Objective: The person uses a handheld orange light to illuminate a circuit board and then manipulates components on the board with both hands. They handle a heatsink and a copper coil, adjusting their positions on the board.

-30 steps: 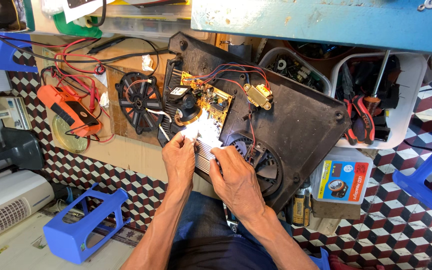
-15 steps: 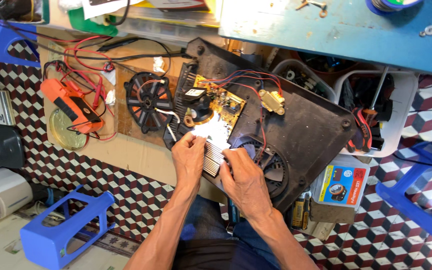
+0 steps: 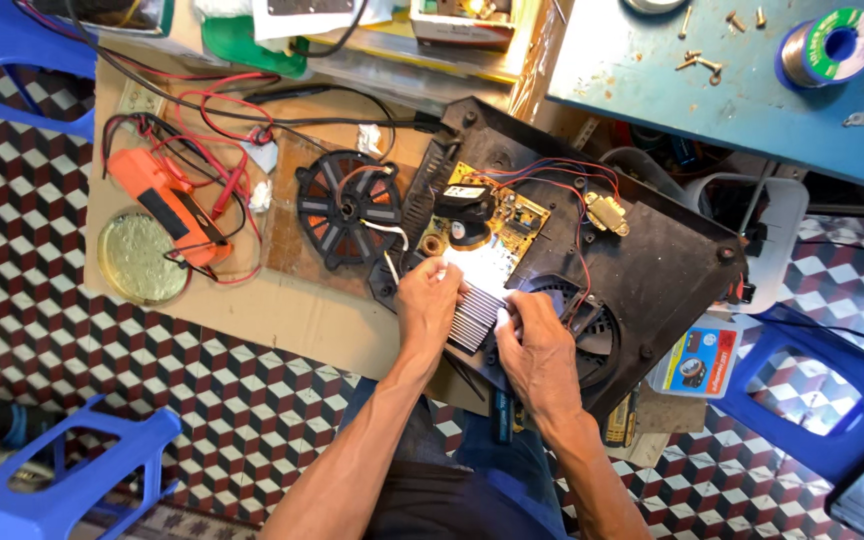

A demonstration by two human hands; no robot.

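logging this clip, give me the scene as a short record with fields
setting: cardboard sheet on patterned tile floor
left hand: left hand on finned heatsink
right hand: right hand at the heatsink's other end
housing: open black appliance housing with circuit board
nearby: round coil, orange multimeter, solder spool

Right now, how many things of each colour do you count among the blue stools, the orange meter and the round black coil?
Blue stools: 3
Orange meter: 1
Round black coil: 1
Total: 5
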